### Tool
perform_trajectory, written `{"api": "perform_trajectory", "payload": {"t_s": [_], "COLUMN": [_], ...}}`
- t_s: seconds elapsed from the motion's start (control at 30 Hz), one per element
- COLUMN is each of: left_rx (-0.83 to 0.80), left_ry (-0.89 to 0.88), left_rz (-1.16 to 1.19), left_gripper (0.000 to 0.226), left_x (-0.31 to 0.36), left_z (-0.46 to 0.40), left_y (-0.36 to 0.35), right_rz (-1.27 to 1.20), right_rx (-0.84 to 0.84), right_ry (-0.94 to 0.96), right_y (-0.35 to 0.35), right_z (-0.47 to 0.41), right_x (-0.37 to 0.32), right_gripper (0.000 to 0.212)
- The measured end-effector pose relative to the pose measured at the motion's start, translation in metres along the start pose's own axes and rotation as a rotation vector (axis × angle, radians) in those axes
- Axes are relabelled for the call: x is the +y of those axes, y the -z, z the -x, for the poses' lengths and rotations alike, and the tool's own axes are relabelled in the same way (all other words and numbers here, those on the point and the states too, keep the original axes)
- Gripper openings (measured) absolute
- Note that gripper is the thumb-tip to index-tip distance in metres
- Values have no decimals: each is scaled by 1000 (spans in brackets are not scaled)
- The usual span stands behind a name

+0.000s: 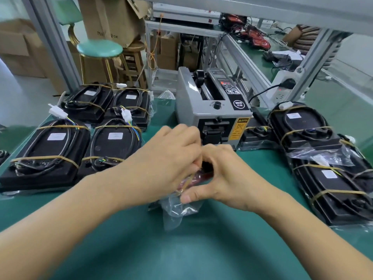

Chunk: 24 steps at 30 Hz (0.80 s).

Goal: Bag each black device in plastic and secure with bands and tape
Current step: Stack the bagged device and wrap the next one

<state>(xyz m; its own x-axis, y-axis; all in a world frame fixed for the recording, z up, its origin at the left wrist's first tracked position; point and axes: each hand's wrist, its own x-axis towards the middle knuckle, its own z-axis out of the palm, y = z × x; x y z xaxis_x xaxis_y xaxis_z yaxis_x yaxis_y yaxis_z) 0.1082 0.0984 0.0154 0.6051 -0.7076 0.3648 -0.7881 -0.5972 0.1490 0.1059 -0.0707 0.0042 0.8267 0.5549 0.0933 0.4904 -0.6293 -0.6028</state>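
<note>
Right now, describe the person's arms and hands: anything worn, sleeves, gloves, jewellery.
Both arms are bare up to the frame edge: no sleeves in view. The left hand and right hand wear no gloves, and no rings, watch or wristbands show. The right thumbnail is short and unpainted.

A green-topped bench (201, 249) carries a grey tape dispenser (212, 116) at the back middle. Banded black devices (66, 138) lie grouped on its left, more bagged black devices (323, 158) on its right. A crumpled clear plastic bag (177, 213) lies near the middle.
</note>
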Motion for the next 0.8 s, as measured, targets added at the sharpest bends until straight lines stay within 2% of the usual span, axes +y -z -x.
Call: {"api": "perform_trajectory", "payload": {"t_s": [0.03, 0.07, 0.1, 0.13, 0.2, 0.27, 0.33, 0.4, 0.47, 0.57, 0.73, 0.8], "left_rx": [25, 32, 19, 0, -33, 24, 141, 322, 461, 575, 700, 735], "left_ry": [44, 122, 233, 343, 519, 652, 750, 761, 751, 729, 697, 742], "left_rz": [-78, -50, 79, 293, 617, 809, 1028, 1149, 1187, 1198, 744, 893], "left_gripper": [25, 25, 22, 18, 6, 16, 34, 21, 18, 36, 65, 73], "left_x": [0, 0, -1, -3, -9, -17, -22, -22, -12, 16, 46, 44], "left_z": [0, 2, 6, 9, 11, 10, 15, 30, 51, 67, 54, 56], "left_y": [-3, -5, -5, -4, -6, -7, -9, -14, -23, -44, -74, -73], "right_rz": [-35, -103, -190, -273, -282, -189, -152, -172, -217, -274, -318, -331], "right_rx": [-3, -27, -66, -102, -100, -4, 19, -8, -4, 41, 46, 58], "right_ry": [-29, -65, -96, -125, -123, -115, -129, -138, -137, -126, -112, -98], "right_y": [1, 2, 4, 6, 6, 2, 0, 0, 0, -4, -6, -6], "right_z": [0, 1, 1, 2, 0, -4, -7, -10, -13, -17, -15, -12], "right_x": [0, 0, -1, -1, -5, -7, -8, -7, -6, -3, 1, 1], "right_gripper": [54, 69, 81, 83, 64, 42, 26, 24, 23, 15, 13, 13]}}
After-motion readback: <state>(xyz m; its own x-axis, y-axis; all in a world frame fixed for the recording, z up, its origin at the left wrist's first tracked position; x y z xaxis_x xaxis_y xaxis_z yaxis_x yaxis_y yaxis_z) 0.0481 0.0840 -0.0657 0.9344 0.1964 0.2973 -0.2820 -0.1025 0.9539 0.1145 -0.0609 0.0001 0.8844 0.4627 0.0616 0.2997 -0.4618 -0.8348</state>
